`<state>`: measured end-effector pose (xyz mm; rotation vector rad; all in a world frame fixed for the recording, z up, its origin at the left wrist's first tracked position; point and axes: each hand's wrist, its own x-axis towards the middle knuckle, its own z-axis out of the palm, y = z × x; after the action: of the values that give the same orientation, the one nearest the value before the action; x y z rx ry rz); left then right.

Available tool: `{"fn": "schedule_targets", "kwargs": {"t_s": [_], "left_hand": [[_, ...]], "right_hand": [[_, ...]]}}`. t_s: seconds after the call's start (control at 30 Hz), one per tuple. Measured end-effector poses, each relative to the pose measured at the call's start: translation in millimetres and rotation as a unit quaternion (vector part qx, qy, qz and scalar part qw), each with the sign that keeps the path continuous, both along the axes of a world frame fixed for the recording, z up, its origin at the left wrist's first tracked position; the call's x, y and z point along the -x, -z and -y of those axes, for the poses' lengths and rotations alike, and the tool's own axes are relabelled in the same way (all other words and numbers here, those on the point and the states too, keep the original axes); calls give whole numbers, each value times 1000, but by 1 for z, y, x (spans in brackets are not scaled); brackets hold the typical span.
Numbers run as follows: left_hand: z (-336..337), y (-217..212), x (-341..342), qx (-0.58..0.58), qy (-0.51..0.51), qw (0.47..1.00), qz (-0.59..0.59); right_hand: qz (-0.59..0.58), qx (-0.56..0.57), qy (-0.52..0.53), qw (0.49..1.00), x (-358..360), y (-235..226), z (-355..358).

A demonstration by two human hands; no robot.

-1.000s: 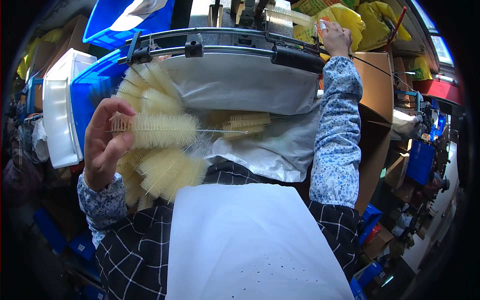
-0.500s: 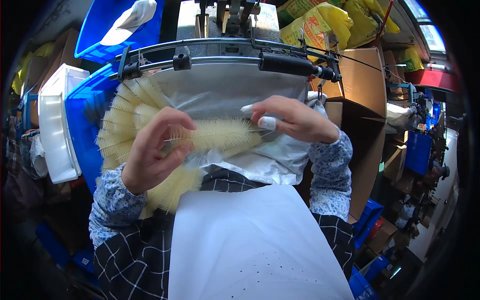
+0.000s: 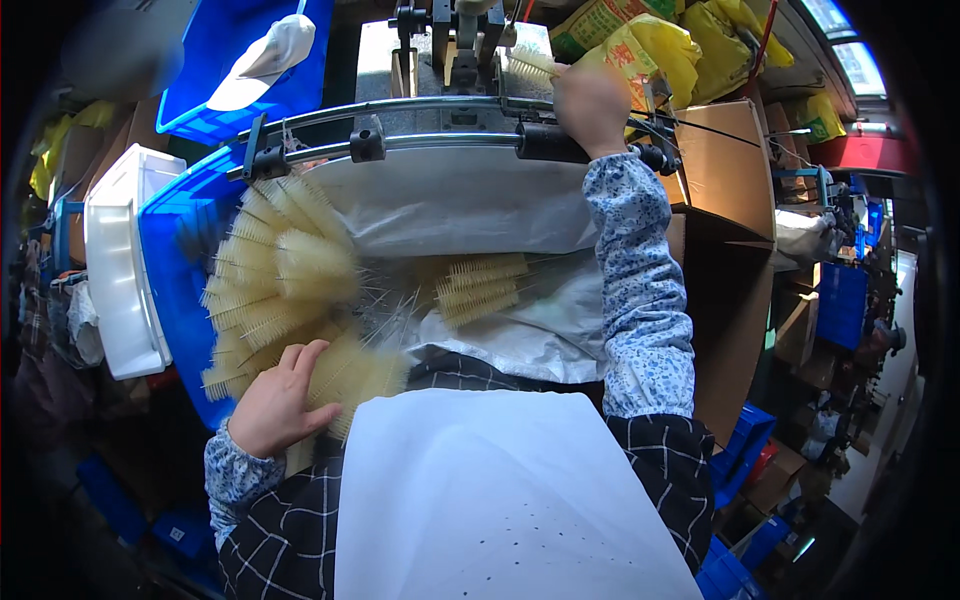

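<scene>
A heap of cream-coloured bristle brushes (image 3: pixel 315 262), with thin wire stems pointing inward, fans out on the left. On its near side lies my left hand (image 3: pixel 275 405), fingers stretched and thumb apart, touching the bristles without gripping any. My right hand (image 3: pixel 592 100), smeared by motion, reaches over the far metal rails and pinches a bottle brush (image 3: pixel 530 64) beside the machine head (image 3: pixel 462 65). A smaller group of brushes (image 3: pixel 482 288) rests on the white plastic sheet (image 3: pixel 560 300) in the middle.
Metal rails (image 3: pixel 430 143) with a black roller cross the far side. Blue bins (image 3: pixel 180 225) and a white tray (image 3: pixel 125 265) stand left, a white cap (image 3: pixel 270 62) in the far bin. Right are an open cardboard box (image 3: pixel 725 170) and yellow sacks (image 3: pixel 650 55).
My right hand has moved far forward past the rails, now with a brush. My left hand has dropped back onto the near brushes. The brush bundle between my hands now lies on the sheet.
</scene>
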<state>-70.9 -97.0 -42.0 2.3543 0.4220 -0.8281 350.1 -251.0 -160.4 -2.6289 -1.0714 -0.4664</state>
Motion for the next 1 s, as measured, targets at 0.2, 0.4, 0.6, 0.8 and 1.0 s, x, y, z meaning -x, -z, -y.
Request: {"fn": "schedule_targets", "kwargs": {"t_s": [0.2, 0.4, 0.6, 0.8, 1.0], "left_hand": [[3, -4, -1, -55, -20, 998, 30], [1, -2, -1, -156, -64, 980, 110], [-5, -7, -8, -125, -56, 975, 174], [-7, -24, -18, -29, -178, 976, 121], [-18, -17, -7, 100, -238, 910, 325]], "right_hand": [[-14, -12, -19, 1000, -9, 11, -6], [-63, 11, -32, 997, -10, 8, -7], [8, 41, -66, 997, -33, 17, -22], [41, 87, -66, 993, -42, 22, -23], [97, 3, -13, 995, -39, 16, 14]]}}
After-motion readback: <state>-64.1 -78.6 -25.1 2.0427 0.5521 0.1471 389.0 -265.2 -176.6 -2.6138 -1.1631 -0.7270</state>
